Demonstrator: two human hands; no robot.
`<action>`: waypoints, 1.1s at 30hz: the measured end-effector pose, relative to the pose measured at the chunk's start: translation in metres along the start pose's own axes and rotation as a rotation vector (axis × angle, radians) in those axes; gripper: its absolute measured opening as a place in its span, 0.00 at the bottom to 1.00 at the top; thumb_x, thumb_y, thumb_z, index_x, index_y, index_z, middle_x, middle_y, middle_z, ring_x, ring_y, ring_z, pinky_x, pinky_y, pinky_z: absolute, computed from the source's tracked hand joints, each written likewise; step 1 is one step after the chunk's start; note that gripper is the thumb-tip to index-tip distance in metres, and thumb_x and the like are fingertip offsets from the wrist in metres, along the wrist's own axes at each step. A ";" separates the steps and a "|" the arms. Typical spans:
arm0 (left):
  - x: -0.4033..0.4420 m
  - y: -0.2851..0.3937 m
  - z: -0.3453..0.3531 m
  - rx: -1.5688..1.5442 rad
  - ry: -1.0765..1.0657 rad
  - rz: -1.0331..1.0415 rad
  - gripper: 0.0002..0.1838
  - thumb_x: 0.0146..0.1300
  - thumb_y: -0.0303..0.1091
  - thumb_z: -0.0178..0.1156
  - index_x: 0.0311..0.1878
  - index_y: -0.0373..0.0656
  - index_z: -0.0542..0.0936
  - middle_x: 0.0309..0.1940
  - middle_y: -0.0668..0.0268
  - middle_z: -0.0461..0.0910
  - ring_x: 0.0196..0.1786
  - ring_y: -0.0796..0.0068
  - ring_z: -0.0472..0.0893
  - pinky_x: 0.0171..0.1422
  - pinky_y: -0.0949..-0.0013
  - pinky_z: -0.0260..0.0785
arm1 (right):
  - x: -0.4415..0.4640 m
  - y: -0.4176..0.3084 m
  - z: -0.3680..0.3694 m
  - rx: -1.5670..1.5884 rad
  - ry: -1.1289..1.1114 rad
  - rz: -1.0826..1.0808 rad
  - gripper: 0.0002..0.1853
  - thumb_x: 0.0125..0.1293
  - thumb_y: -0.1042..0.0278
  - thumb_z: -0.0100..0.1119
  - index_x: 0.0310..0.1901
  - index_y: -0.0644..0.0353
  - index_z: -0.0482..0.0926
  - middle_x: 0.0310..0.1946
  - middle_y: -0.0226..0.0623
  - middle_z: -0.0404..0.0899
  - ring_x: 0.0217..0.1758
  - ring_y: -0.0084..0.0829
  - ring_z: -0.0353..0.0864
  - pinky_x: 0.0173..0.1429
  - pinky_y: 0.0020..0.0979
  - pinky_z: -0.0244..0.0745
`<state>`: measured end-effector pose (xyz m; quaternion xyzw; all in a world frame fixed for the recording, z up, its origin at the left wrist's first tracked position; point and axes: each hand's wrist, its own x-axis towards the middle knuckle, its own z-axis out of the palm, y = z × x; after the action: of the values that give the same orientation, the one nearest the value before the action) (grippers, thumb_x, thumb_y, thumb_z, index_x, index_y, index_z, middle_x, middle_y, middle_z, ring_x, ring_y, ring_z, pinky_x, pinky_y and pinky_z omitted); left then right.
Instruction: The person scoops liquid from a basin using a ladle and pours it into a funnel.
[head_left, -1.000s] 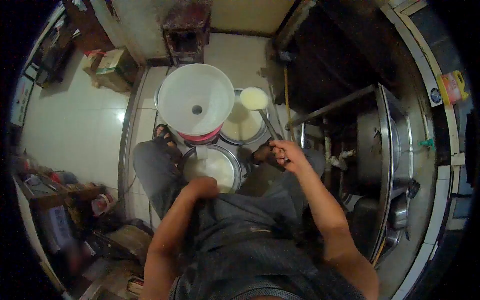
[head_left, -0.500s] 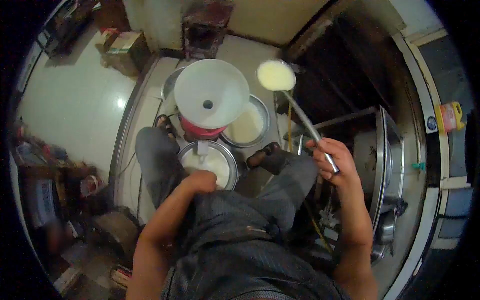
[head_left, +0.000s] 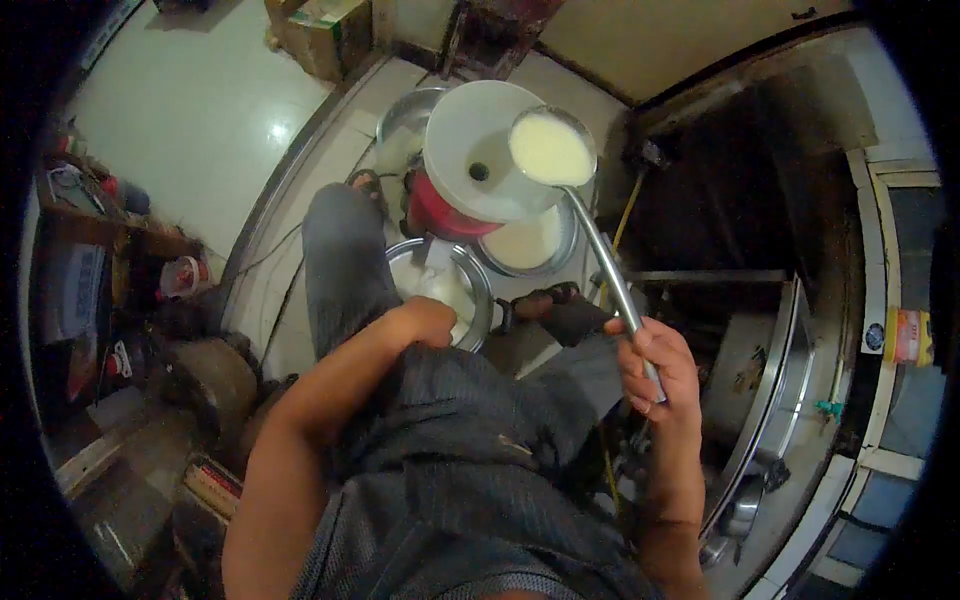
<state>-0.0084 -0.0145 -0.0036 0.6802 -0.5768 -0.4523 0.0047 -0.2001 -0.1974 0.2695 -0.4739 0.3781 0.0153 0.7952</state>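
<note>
My right hand [head_left: 655, 368] is closed round the lower handle of a long metal ladle [head_left: 612, 268], whose bowl of pale yellow batter [head_left: 552, 150] overlaps the right rim of a white hopper [head_left: 450, 150]. The hopper has a dark hole at its bottom and sits on a red machine [head_left: 440, 208]. Below the machine's white spout stands a metal basin [head_left: 483, 318] with pale batter. My left hand [head_left: 425, 322] is closed at the near edge of this basin; what it holds, if anything, is hidden. Another basin of batter [head_left: 525, 245] stands behind and to the right.
Another metal vessel [head_left: 400, 125] stands behind the hopper on the left. A metal-framed stand [head_left: 790, 345] is at the right, with a yellow container [head_left: 908, 337] beyond it. A cardboard box [head_left: 325, 38] rests at the back left, and a dark stool [head_left: 495, 35] at the back.
The view has turned, shifting the scene. My right hand has raised the filled ladle from above the rear basin and brought it over the hopper's rim. My left hand remains by the near basin.
</note>
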 end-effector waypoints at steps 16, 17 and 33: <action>0.002 -0.001 0.000 -0.017 0.009 -0.020 0.16 0.48 0.36 0.57 0.39 0.40 0.86 0.40 0.52 0.85 0.46 0.51 0.84 0.48 0.51 0.74 | 0.005 0.024 0.003 -0.136 0.070 0.012 0.18 0.70 0.65 0.52 0.53 0.73 0.71 0.19 0.33 0.72 0.08 0.17 0.64 0.10 0.20 0.60; 0.003 -0.001 0.002 -0.008 0.002 -0.027 0.16 0.48 0.36 0.57 0.39 0.40 0.86 0.40 0.52 0.85 0.46 0.51 0.84 0.48 0.51 0.74 | 0.004 0.024 0.003 -0.116 0.063 0.017 0.16 0.71 0.67 0.52 0.53 0.72 0.72 0.19 0.33 0.72 0.09 0.18 0.65 0.11 0.21 0.61; 0.003 -0.003 0.003 -0.033 0.017 -0.017 0.17 0.50 0.37 0.57 0.40 0.39 0.85 0.40 0.51 0.84 0.46 0.50 0.84 0.49 0.51 0.74 | 0.004 0.026 0.004 -0.169 0.097 -0.002 0.17 0.70 0.67 0.53 0.53 0.73 0.72 0.19 0.33 0.72 0.09 0.17 0.64 0.11 0.20 0.61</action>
<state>-0.0080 -0.0142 -0.0090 0.6886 -0.5634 -0.4562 0.0170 -0.2043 -0.1812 0.2491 -0.5399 0.4129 0.0235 0.7331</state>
